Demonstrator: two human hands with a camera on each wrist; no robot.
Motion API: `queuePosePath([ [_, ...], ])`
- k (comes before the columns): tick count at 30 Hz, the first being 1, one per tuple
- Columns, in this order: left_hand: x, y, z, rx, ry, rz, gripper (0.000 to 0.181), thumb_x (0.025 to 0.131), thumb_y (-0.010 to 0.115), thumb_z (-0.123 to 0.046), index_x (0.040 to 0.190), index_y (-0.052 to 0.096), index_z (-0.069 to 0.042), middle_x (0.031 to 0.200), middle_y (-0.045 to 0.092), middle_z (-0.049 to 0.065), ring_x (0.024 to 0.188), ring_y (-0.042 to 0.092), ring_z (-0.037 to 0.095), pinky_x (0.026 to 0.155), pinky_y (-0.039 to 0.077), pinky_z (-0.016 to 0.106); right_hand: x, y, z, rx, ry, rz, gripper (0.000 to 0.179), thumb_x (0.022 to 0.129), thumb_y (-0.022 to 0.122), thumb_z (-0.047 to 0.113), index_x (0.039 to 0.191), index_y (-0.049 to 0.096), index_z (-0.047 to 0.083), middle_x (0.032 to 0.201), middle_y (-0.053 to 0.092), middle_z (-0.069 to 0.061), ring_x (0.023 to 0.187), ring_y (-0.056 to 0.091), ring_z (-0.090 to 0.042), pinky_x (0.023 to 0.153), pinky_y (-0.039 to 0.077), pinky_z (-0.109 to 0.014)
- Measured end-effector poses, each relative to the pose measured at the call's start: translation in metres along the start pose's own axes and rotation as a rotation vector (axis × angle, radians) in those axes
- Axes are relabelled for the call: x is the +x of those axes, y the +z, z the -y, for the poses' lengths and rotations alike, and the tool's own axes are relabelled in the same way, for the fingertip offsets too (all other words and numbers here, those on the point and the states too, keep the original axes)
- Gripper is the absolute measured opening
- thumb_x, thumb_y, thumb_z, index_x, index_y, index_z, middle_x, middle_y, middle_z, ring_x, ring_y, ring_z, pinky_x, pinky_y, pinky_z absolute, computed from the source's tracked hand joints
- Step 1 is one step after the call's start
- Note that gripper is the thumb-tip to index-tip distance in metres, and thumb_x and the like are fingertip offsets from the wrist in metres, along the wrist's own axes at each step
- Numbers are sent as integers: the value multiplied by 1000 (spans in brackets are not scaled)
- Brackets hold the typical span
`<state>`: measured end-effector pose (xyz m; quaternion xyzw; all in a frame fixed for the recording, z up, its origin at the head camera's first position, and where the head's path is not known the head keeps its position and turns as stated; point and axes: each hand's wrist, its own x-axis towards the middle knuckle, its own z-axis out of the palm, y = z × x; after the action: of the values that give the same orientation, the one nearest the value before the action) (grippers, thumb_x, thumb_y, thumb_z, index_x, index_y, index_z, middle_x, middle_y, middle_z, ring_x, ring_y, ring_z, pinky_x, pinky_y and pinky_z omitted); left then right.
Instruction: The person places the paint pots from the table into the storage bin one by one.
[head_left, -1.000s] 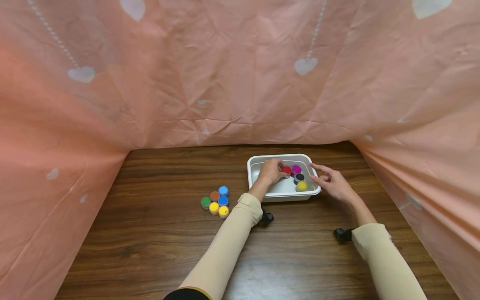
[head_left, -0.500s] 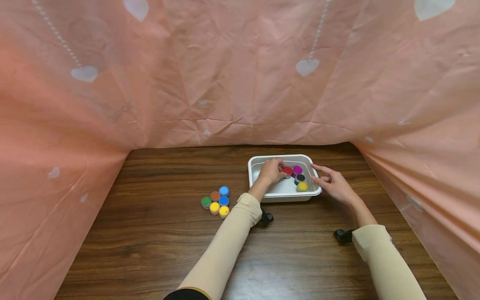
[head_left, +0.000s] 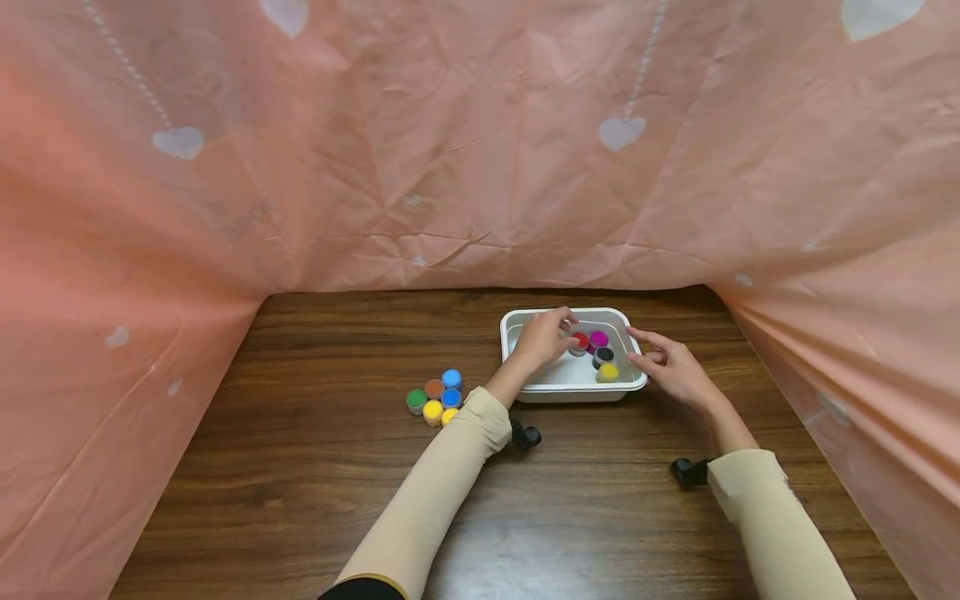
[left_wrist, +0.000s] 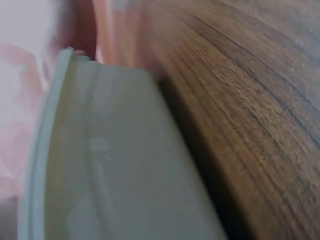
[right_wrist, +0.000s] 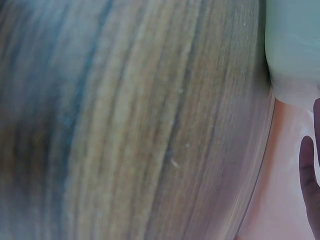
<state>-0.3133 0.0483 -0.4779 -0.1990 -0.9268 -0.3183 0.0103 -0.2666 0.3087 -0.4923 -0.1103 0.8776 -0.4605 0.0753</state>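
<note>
Head view, 12 o'clock away from the wearer. Left hand (head_left: 543, 337) reaches over the near rim of a white rectangular plastic tray (head_left: 543, 387); thumb and fingers stand moderately apart, nothing between them. A small round jar with a red lid (head_left: 581, 342) sits upright just off the thumb tip at 3 o'clock; whether thumb and lid touch, cannot tell. In the tray, from the red-lidded jar: magenta-lidded jar (head_left: 598, 339) at 3 o'clock, black-lidded jar (head_left: 603, 356) at 4, yellow-lidded jar (head_left: 608, 372) between 4 and 5. Right hand (head_left: 678, 371): thumb and index finger spread wide, tips at the tray's 3 o'clock rim; no jar held. On the dark wood-grain table (head_left: 300, 483), between 8 and 9 o'clock of the tray: cluster of small jars with green, orange-brown, blue and yellow lids (head_left: 434, 389), one partly behind the beige left sleeve (head_left: 427, 479).
</note>
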Motion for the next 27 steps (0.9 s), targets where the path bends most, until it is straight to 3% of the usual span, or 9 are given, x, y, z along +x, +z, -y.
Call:
queuePosePath([
  [7,-18,-33,-3,-150,82,-20,33,96,76,-19,127,70,-9,120,75,11,103,75,21,89,58,27,2,-3,0,-5,-23,-7,59,105,63,25,156,43,5,79,71,-12,67,59,-7,59,50,-24],
  [11,-33,-49,3,-176,108,-39,33,96,75,-18,127,69,-7,120,75,11,103,76,22,89,59,25,1,-3,-4,2,-17,7,60,105,64,27,157,43,6,77,70,-10,66,59,-8,59,49,-24],
  [15,-48,-66,12,-199,117,-44,33,97,75,-19,128,69,-9,122,74,10,105,75,24,90,59,29,-1,-5,-5,-8,-25,-10,59,105,64,26,157,43,5,84,74,-18,69,61,-5,61,52,-25],
  [19,-66,-83,29,-239,118,-38,34,97,74,-18,129,68,-11,123,73,10,106,74,24,93,59,31,-2,-5,-6,-12,-27,-21,58,105,63,25,157,44,6,91,75,-24,72,62,-4,63,54,-26],
  [27,-108,-106,73,-273,58,-41,32,97,75,-15,128,69,-10,125,73,13,108,74,29,93,60,37,-2,-6,-7,-28,-34,-24,59,105,64,25,156,44,5,91,75,-24,71,61,-4,62,52,-26],
])
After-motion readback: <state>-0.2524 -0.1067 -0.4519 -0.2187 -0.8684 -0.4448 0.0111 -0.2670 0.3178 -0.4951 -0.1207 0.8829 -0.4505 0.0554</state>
